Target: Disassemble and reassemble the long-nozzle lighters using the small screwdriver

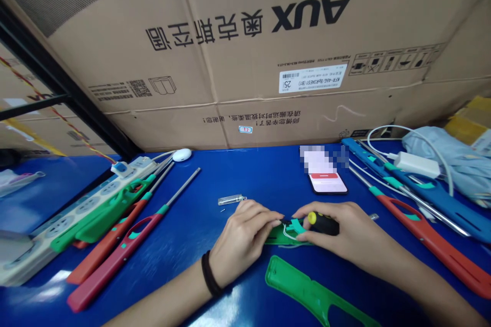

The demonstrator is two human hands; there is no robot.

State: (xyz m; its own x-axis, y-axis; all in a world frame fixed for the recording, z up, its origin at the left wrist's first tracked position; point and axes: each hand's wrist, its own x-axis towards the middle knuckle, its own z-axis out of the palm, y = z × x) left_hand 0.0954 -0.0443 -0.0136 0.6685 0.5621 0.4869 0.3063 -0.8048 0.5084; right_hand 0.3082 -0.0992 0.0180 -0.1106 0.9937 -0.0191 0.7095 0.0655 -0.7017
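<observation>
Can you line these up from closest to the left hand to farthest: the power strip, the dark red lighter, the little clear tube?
From the left hand:
1. Little clear tube: just beyond the hand.
2. Dark red lighter: to its left.
3. Power strip: farther left, past the lighters.

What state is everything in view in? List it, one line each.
Smartphone with black edge: screen lit.
Black-and-yellow screwdriver: held in right hand.
Green plastic shell between the hands: open, white wires showing.
Curved green plastic shell nearer the viewer: loose.
White plastic power strip: plug inserted.
White rectangular adapter: cable connected.
Long crimson plastic lighter: casing closed.
Large brown cardboard box: printing upside down.
</observation>
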